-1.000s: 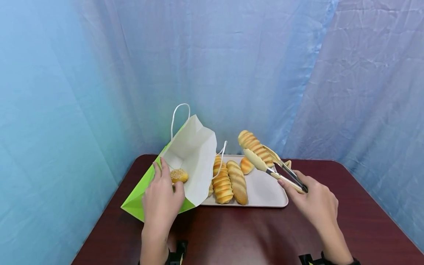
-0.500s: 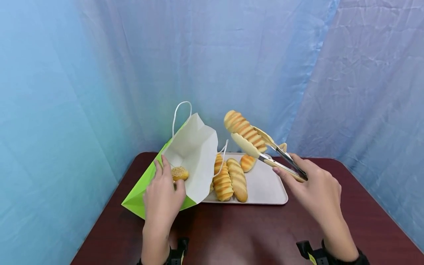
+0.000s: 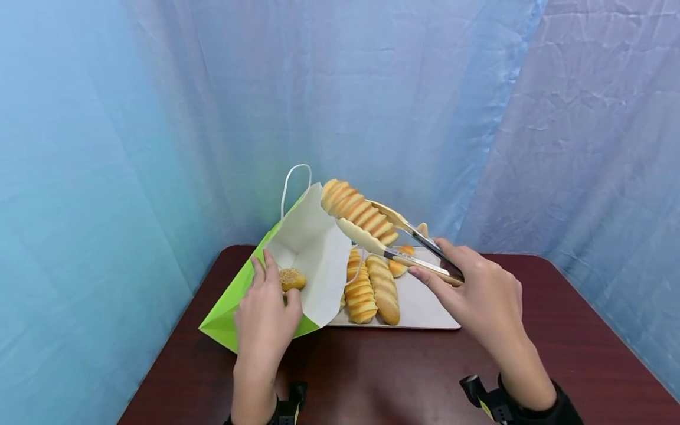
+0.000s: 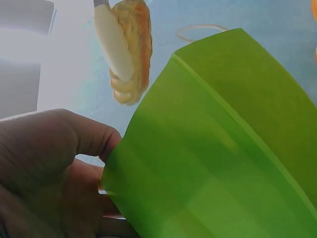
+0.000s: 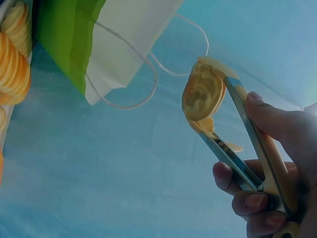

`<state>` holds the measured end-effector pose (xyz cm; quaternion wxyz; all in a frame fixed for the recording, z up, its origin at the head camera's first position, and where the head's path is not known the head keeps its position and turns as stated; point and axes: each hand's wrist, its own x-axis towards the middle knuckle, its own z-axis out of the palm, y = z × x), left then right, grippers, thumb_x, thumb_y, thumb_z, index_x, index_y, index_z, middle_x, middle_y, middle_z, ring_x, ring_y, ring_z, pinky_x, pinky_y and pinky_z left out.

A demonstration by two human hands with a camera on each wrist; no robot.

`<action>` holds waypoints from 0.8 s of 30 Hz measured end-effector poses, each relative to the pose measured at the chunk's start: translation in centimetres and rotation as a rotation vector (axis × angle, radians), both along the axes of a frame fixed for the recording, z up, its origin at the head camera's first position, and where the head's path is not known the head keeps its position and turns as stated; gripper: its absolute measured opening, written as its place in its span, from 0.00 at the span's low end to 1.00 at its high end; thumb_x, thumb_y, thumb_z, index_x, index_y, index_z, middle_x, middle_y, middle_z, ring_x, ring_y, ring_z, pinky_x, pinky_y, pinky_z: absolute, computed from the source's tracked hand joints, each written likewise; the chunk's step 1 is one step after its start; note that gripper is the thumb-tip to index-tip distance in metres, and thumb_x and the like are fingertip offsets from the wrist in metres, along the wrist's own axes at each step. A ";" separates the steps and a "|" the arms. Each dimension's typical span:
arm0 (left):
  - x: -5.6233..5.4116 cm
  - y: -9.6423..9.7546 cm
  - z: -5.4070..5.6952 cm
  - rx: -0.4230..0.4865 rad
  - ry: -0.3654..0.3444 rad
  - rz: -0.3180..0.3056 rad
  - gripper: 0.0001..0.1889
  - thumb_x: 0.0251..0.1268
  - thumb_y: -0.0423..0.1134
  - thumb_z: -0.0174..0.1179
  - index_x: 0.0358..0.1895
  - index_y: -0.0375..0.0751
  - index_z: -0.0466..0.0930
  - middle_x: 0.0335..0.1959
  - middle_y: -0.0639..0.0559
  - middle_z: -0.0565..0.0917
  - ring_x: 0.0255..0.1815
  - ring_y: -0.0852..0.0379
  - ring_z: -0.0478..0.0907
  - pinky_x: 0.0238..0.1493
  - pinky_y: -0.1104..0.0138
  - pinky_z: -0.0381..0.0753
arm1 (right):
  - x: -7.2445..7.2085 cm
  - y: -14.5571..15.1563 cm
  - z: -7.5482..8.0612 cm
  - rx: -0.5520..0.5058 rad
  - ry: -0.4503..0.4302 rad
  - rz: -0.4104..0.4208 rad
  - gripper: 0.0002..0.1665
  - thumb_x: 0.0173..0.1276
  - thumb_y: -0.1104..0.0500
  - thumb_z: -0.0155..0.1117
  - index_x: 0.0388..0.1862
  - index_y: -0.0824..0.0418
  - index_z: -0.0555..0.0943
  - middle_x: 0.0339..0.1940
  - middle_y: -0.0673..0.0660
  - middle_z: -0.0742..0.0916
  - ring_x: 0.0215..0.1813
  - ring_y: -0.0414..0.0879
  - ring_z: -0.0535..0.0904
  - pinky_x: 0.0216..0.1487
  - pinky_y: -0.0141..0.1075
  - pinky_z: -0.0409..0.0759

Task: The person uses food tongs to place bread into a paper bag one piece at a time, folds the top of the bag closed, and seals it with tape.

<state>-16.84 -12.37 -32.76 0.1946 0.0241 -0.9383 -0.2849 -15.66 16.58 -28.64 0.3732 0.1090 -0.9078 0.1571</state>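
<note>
My right hand (image 3: 483, 298) grips a pair of tongs (image 3: 422, 241) with cream-coloured tips. Between those tips is a striped bread roll (image 3: 356, 211), raised over the tray and overlapping the bag's mouth in the head view. A green paper bag (image 3: 225, 313) with a white inside leans tilted, its mouth turned to the right. My left hand (image 3: 265, 319) holds the near edge of that mouth, thumb on one side and fingers on the other, as the left wrist view shows on the bag (image 4: 208, 148). Inside the bag lies a seeded bun (image 3: 292, 278).
Behind the bag's right side a pale tray (image 3: 425, 307) bears a ridged roll (image 3: 360, 295), a long striped loaf (image 3: 382, 289) and a smaller bun (image 3: 397, 268). White string handles (image 3: 287, 183) stick out from the bag. Everything stands on a dark red table (image 3: 372, 372) before blue curtains.
My right hand has carried the tongs and bread roll leftward from over the tray to the bag's mouth, rising at first. The left hand and bag have barely shifted.
</note>
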 end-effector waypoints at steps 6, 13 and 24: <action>0.0 -0.1 0.0 0.003 -0.004 -0.003 0.40 0.63 0.36 0.49 0.81 0.33 0.50 0.78 0.29 0.58 0.13 0.52 0.58 0.15 0.64 0.56 | -0.1 -0.5 -0.2 0.011 0.002 0.015 0.33 0.54 0.40 0.79 0.58 0.48 0.87 0.25 0.42 0.82 0.19 0.34 0.66 0.15 0.33 0.58; 0.1 -0.1 0.4 0.006 -0.011 0.000 0.40 0.63 0.36 0.49 0.81 0.33 0.51 0.78 0.29 0.59 0.13 0.52 0.59 0.15 0.64 0.56 | 0.0 -0.8 -0.3 0.015 -0.011 0.018 0.33 0.53 0.39 0.79 0.57 0.48 0.87 0.27 0.42 0.83 0.20 0.34 0.67 0.15 0.33 0.59; 0.3 -0.1 1.1 -0.002 -0.031 0.001 0.41 0.64 0.37 0.50 0.81 0.33 0.50 0.78 0.30 0.58 0.13 0.52 0.59 0.15 0.63 0.57 | 0.0 -0.7 0.1 0.014 -0.012 0.017 0.33 0.52 0.38 0.79 0.56 0.48 0.88 0.26 0.41 0.81 0.20 0.33 0.65 0.16 0.33 0.58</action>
